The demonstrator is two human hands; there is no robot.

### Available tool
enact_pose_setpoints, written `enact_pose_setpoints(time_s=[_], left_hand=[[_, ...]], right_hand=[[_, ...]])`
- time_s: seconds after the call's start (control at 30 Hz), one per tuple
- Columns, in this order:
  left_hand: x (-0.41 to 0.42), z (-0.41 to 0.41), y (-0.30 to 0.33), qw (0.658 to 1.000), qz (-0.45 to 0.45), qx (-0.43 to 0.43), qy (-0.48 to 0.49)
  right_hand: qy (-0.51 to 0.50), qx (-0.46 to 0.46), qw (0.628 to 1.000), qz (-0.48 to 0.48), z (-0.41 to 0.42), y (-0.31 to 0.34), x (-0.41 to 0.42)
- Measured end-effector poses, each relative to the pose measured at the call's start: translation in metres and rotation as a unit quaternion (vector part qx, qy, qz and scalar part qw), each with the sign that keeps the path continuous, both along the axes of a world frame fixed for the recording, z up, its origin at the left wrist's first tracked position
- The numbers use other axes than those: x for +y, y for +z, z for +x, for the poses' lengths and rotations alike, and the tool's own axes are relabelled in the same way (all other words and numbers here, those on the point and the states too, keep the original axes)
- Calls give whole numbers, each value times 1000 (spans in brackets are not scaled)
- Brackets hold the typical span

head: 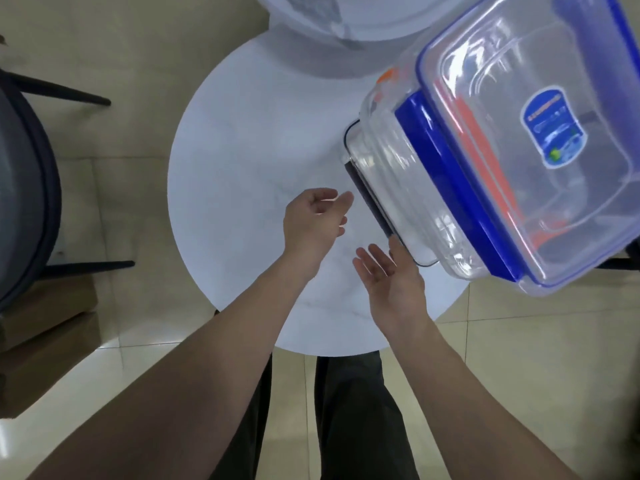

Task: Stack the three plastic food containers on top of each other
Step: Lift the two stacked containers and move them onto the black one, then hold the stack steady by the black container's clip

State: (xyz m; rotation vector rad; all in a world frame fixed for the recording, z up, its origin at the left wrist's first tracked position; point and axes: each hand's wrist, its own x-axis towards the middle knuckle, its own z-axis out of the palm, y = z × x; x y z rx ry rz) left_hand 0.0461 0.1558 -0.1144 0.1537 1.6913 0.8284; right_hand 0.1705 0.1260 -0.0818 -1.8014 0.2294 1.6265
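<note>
A stack of clear plastic food containers rises at the right of the round white table point(242, 140). The top container point(540, 140) has a blue-rimmed lid, blue side clips and a blue label. Through it shows an orange-trimmed container point(467, 140) below. At the bottom sits a container with dark trim point(367, 188). My left hand point(315, 223) hovers open over the table just left of the stack's base. My right hand point(391, 282) is open, palm up, its fingertips beside the bottom container's near corner; whether they touch it is unclear.
A dark chair point(31, 188) stands at the left on the tiled floor. Another white round surface point(363, 15) lies beyond the table at the top. My dark trousers point(346, 410) show below the table's near edge.
</note>
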Motion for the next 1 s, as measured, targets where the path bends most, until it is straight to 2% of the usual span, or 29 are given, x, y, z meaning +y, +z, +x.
enact_pose_setpoints(time_s=[0.2,0.43,1.0], left_hand=[[22,11,-11,1000,16,-12,-7],[32,19,-21,1000,11,14,1],[55,32,-23,999,17,16,-31]], right_hand=[[-65,5,998,-9,-6,-14,16],[-100,0,995,8,-5,-25,20],[-57,-13,998,-2,17,-24,38]])
